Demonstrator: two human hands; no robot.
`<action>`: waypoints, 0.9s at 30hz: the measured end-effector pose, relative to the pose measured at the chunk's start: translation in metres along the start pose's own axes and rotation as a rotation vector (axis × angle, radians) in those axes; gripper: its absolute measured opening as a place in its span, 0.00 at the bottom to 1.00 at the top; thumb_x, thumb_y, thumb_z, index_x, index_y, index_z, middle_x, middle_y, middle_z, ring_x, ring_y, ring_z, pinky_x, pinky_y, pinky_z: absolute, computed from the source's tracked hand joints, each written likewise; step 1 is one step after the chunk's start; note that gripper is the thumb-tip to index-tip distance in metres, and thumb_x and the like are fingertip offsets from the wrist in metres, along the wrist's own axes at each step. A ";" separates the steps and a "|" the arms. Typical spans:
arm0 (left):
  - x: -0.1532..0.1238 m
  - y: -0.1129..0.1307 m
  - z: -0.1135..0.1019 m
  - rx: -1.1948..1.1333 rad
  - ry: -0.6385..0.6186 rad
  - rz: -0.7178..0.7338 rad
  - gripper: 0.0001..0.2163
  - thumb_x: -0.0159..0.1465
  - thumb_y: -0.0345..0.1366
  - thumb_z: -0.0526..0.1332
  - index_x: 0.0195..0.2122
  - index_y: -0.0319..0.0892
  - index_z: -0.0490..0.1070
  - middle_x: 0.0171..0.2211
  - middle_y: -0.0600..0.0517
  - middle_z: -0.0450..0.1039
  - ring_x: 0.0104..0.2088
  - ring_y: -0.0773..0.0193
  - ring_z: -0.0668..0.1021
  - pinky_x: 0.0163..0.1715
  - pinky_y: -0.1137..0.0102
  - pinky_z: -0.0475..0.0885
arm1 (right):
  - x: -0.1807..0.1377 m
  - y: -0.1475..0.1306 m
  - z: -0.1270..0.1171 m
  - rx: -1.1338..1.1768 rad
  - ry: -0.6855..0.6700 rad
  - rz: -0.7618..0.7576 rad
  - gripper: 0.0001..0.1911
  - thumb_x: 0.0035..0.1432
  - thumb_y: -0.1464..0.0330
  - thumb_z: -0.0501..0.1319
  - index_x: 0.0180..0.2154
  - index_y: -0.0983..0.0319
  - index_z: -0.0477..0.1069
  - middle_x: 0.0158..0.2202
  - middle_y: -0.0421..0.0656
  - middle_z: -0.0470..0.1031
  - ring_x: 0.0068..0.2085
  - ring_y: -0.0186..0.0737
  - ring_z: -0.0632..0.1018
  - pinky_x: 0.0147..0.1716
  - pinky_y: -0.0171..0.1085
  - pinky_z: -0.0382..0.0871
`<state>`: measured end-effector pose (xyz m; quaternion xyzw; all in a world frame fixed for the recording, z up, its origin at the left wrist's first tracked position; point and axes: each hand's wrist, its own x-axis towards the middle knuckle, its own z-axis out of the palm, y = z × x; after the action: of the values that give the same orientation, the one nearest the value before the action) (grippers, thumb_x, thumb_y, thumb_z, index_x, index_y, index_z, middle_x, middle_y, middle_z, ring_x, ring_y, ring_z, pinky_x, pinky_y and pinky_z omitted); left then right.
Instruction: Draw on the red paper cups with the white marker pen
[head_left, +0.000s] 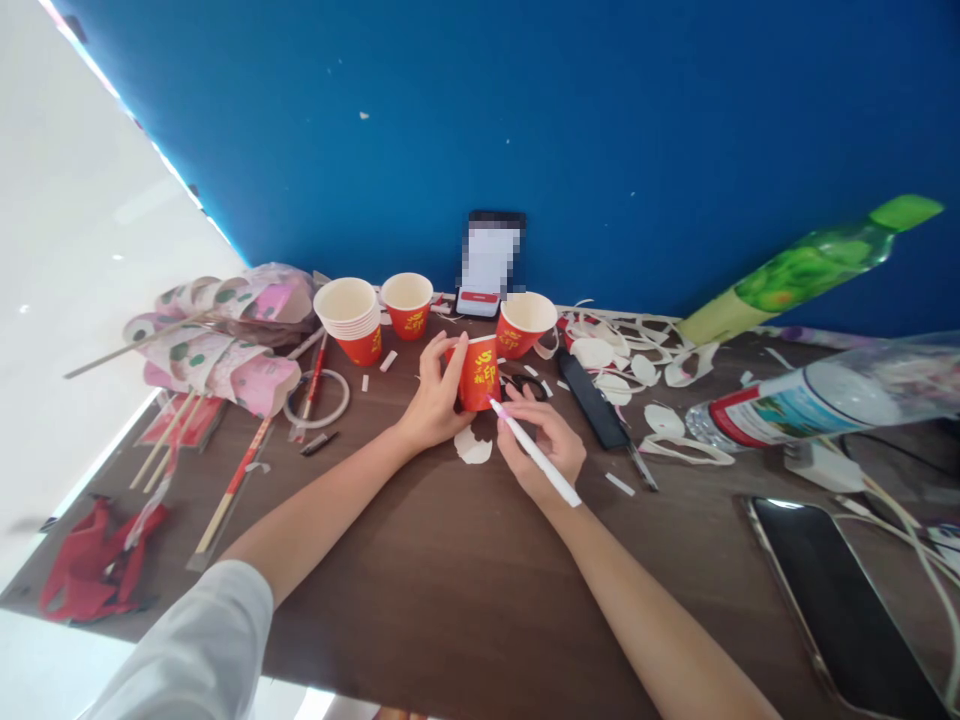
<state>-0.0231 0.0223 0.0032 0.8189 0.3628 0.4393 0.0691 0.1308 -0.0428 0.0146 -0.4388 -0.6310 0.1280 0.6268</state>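
My left hand (435,390) is closed round a red paper cup (480,373) with yellow print. In my right hand (544,445) is a white marker pen (538,457), whose pinkish tip is at the cup's lower edge. Just below the cup lies a cut piece of white paper (473,447). Black-handled scissors (525,386) sit behind my right hand, partly hidden by it. Beyond stand a stack of paper cups (360,345), a single red cup (409,322) and another red cup (517,338), all with their mouths up.
A phone (487,265) leans on the blue wall (480,120). To the right are a black box cutter (592,400), paper scraps (615,388), a green-capped bottle (802,265), a water bottle (787,405) and another phone (847,600). Pink patterned paper (225,360) and sticks (236,485) lie left.
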 end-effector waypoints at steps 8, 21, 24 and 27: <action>0.001 0.003 -0.002 -0.002 -0.026 0.022 0.45 0.56 0.31 0.62 0.68 0.48 0.32 0.58 0.41 0.49 0.60 0.45 0.59 0.59 0.48 0.60 | 0.000 -0.001 0.000 0.010 -0.036 -0.045 0.07 0.50 0.76 0.65 0.31 0.58 0.74 0.34 0.43 0.82 0.42 0.48 0.83 0.54 0.54 0.72; 0.002 0.004 -0.002 0.015 -0.001 0.062 0.44 0.56 0.31 0.63 0.68 0.44 0.35 0.57 0.40 0.51 0.59 0.46 0.61 0.59 0.48 0.60 | 0.003 0.000 0.001 -0.022 0.037 -0.091 0.10 0.50 0.79 0.64 0.32 0.59 0.72 0.34 0.43 0.81 0.40 0.45 0.83 0.52 0.53 0.74; 0.002 0.004 -0.002 0.006 -0.010 0.053 0.44 0.56 0.30 0.63 0.68 0.45 0.35 0.57 0.40 0.51 0.59 0.46 0.61 0.60 0.47 0.60 | 0.003 0.001 0.001 -0.018 0.056 -0.074 0.09 0.50 0.79 0.64 0.32 0.59 0.72 0.33 0.42 0.80 0.40 0.45 0.83 0.53 0.53 0.73; 0.001 0.004 -0.003 -0.001 -0.022 0.033 0.45 0.55 0.29 0.63 0.67 0.47 0.35 0.57 0.41 0.50 0.59 0.46 0.60 0.59 0.48 0.61 | 0.004 0.002 0.000 -0.008 0.053 -0.048 0.08 0.51 0.78 0.64 0.31 0.59 0.72 0.32 0.42 0.80 0.40 0.45 0.83 0.55 0.54 0.71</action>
<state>-0.0226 0.0199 0.0072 0.8295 0.3484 0.4313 0.0664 0.1321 -0.0391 0.0161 -0.4295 -0.6250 0.0987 0.6443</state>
